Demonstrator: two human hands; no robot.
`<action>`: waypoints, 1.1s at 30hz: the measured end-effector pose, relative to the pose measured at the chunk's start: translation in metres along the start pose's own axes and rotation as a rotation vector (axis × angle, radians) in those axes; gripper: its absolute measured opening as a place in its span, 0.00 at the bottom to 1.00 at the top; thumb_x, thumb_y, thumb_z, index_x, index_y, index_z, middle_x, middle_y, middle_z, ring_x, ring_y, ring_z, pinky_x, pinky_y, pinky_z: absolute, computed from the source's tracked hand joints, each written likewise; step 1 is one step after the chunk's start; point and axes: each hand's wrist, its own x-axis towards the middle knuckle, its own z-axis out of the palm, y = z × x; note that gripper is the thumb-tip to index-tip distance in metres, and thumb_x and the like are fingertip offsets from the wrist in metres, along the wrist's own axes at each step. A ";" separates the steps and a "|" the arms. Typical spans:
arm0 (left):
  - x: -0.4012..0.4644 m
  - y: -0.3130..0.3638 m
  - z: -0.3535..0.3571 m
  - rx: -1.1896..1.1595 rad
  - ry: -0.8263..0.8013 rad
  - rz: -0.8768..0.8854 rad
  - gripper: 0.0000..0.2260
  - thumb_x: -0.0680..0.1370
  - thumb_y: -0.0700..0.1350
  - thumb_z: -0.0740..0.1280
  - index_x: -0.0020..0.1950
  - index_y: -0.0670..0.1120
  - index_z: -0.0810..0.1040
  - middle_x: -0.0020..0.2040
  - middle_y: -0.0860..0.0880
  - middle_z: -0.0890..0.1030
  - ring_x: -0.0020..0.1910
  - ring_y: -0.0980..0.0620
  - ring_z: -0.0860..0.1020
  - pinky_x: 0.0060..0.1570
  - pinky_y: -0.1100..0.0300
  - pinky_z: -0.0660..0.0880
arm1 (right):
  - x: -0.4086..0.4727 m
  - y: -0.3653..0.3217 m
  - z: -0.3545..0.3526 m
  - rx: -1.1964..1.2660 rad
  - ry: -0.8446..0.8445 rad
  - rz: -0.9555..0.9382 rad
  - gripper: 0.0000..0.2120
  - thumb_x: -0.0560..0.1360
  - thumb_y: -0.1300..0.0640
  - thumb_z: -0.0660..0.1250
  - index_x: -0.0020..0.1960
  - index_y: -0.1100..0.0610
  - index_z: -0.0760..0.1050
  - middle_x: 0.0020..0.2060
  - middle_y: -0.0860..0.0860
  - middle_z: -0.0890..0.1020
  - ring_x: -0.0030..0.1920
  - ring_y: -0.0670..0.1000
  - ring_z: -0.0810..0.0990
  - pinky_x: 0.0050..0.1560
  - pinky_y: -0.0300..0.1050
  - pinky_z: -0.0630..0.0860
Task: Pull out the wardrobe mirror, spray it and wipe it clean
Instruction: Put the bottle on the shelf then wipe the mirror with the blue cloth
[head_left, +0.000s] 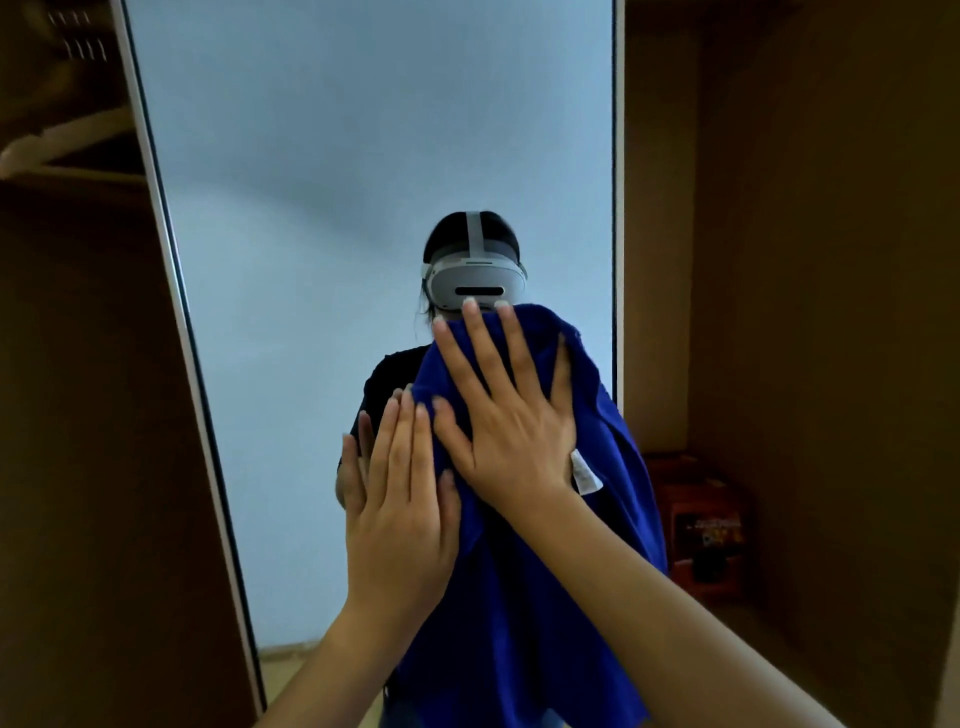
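Your blue cloth (519, 571) covered the lower middle of the mirror (337, 182), so you could not see the glass behind it, and its bottom hem ran off the lower edge. Your right hand (511, 415) hid the cloth beneath its palm; your left hand (400, 514) hid the cloth's left border. The mirror's top was cut by the upper edge, and its bottom right corner sat behind your arm. The white tag (586, 473) on the cloth was too small to read. The orange box (706, 525) in the dark wardrobe recess was blurred, its print illegible
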 end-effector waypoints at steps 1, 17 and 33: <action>-0.007 -0.002 0.001 0.007 -0.006 0.000 0.23 0.83 0.46 0.51 0.75 0.36 0.61 0.77 0.40 0.61 0.77 0.45 0.57 0.76 0.45 0.48 | -0.007 -0.002 0.002 0.003 -0.005 -0.011 0.29 0.80 0.41 0.51 0.79 0.46 0.51 0.79 0.47 0.52 0.78 0.49 0.45 0.73 0.59 0.35; -0.027 -0.019 -0.024 -0.109 -0.108 -0.020 0.29 0.80 0.52 0.57 0.77 0.39 0.58 0.78 0.43 0.58 0.78 0.47 0.54 0.77 0.46 0.44 | -0.046 0.019 0.003 -0.023 -0.025 0.105 0.34 0.75 0.32 0.52 0.78 0.43 0.53 0.78 0.46 0.54 0.78 0.52 0.49 0.73 0.65 0.40; -0.013 -0.109 -0.043 0.001 -0.083 -0.395 0.29 0.83 0.56 0.48 0.79 0.42 0.49 0.79 0.45 0.54 0.78 0.48 0.52 0.76 0.47 0.49 | -0.066 -0.005 0.010 -0.052 -0.072 0.006 0.33 0.76 0.34 0.55 0.78 0.43 0.53 0.78 0.46 0.54 0.79 0.52 0.48 0.72 0.61 0.35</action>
